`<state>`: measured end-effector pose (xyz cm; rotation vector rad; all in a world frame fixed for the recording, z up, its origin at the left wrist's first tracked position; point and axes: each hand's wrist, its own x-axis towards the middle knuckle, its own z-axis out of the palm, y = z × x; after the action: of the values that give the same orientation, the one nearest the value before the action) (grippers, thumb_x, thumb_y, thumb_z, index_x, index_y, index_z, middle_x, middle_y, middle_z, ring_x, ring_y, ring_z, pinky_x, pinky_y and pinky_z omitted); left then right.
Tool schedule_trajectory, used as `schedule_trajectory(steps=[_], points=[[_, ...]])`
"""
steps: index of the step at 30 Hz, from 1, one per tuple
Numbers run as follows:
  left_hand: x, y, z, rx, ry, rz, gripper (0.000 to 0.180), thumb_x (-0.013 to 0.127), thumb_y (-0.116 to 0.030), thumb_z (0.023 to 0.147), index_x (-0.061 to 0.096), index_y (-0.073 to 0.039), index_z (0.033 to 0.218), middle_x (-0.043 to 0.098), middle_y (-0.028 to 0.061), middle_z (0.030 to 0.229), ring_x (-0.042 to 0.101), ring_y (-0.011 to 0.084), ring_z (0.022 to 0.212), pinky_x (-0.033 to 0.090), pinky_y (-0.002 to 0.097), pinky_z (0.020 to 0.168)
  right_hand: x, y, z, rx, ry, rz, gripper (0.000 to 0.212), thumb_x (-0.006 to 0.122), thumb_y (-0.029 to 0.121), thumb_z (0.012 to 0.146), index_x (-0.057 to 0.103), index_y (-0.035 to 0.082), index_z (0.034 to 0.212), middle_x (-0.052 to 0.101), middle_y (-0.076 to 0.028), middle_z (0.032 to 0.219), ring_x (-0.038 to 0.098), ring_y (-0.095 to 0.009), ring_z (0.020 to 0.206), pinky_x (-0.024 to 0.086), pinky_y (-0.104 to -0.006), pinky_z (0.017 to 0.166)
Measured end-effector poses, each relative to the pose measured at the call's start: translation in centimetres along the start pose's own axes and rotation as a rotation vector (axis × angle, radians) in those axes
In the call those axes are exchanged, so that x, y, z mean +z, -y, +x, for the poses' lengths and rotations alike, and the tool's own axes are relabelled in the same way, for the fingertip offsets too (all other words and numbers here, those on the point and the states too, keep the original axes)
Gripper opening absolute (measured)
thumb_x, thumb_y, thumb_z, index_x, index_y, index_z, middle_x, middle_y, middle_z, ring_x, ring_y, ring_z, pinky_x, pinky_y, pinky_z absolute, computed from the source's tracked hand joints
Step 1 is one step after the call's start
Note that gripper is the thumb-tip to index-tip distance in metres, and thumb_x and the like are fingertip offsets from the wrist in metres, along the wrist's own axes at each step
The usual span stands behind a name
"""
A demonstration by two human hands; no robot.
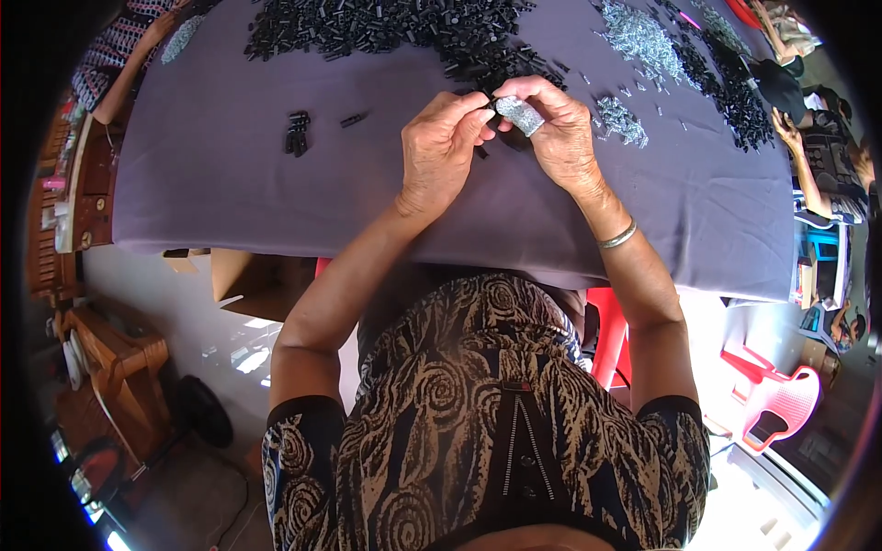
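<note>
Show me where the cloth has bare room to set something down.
Bare: the cloth between its left edge and the small black cluster, and right of the right forearm, below the small silver heap. Crowded: the far side, under the big black heap, and far right, under the wide silver spread and long black pile.

**Wearer had on swirl-print top (432,413), one bangle (617,236)**

Top was dark, tan spirals and streaks all over. Left sleeve (301,473) and right sleeve (678,441) were short, same print, dark bands at ends. Dark front panel (526,477) carried two pale zipper-like lines (510,450) in a narrow inverted V under a small reddish tab (516,387); round dark buttons (526,461) sat between. Bangle was silvery, right wrist. Left hand (436,151) and right hand (564,147) were bare.
</note>
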<state>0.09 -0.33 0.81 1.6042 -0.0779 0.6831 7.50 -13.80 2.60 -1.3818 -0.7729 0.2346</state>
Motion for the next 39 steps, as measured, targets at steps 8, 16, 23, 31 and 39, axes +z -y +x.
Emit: schedule_trajectory(steps=[8, 16, 23, 31, 39], points=[[-0.1, -0.5, 0.2, 0.087, 0.030, 0.222, 0.016, 0.062, -0.002, 0.084, 0.062, 0.003, 0.100, 0.057, 0.0059, 0.078, 0.062, 0.0117, 0.064, 0.050, 0.0214, 0.055, -0.9, 1.3, 0.4, 0.140, -0.010, -0.046, 0.022, 0.050, -0.004, 0.088, 0.060, 0.002, 0.106, 0.061, -0.003, 0.091, 0.056, -0.007, 0.077, 0.050, -0.0209, 0.070], [0.0, -0.4, 0.2, 0.015, 0.052, 0.194, 0.016, 0.061, -0.001, 0.084, 0.061, 0.003, 0.100, 0.058, 0.0056, 0.080, 0.062, 0.0114, 0.065, 0.051, 0.0214, 0.057, -1.2, 0.6, 0.3, 0.147, 0.019, -0.055, 0.025, 0.048, -0.009, 0.085, 0.061, 0.002, 0.102, 0.062, -0.002, 0.083, 0.055, -0.006, 0.070, 0.048, -0.0203, 0.065], [-0.1, -0.6, 0.2, 0.006, 0.056, 0.205, 0.017, 0.061, -0.002, 0.084, 0.061, 0.003, 0.100, 0.058, 0.0055, 0.080, 0.063, 0.0115, 0.067, 0.052, 0.0213, 0.058, -1.1, 1.1, 0.3, 0.199, 0.026, -0.035, 0.024, 0.048, -0.009, 0.083, 0.061, 0.001, 0.101, 0.062, -0.002, 0.085, 0.056, -0.007, 0.072, 0.049, -0.0207, 0.066], [-0.2, -0.4, 0.2, 0.044, 0.049, 0.272, 0.017, 0.063, -0.001, 0.083, 0.062, 0.004, 0.099, 0.058, 0.0054, 0.078, 0.063, 0.0115, 0.065, 0.051, 0.0216, 0.056, -1.1, 1.1, 0.2, 0.182, 0.054, -0.062, 0.014, 0.056, 0.000, 0.086, 0.062, 0.000, 0.099, 0.062, -0.002, 0.087, 0.057, -0.007, 0.074, 0.048, -0.0204, 0.067], [-0.1, -0.5, 0.1, 0.052, 0.043, 0.235, 0.017, 0.063, 0.001, 0.082, 0.062, 0.003, 0.099, 0.056, 0.0054, 0.076, 0.063, 0.0117, 0.064, 0.051, 0.0220, 0.055, -1.0, 0.8, 0.4, 0.193, 0.024, -0.012, 0.012, 0.060, 0.005, 0.085, 0.063, 0.003, 0.097, 0.062, 0.001, 0.084, 0.056, -0.005, 0.073, 0.047, -0.0197, 0.063]])
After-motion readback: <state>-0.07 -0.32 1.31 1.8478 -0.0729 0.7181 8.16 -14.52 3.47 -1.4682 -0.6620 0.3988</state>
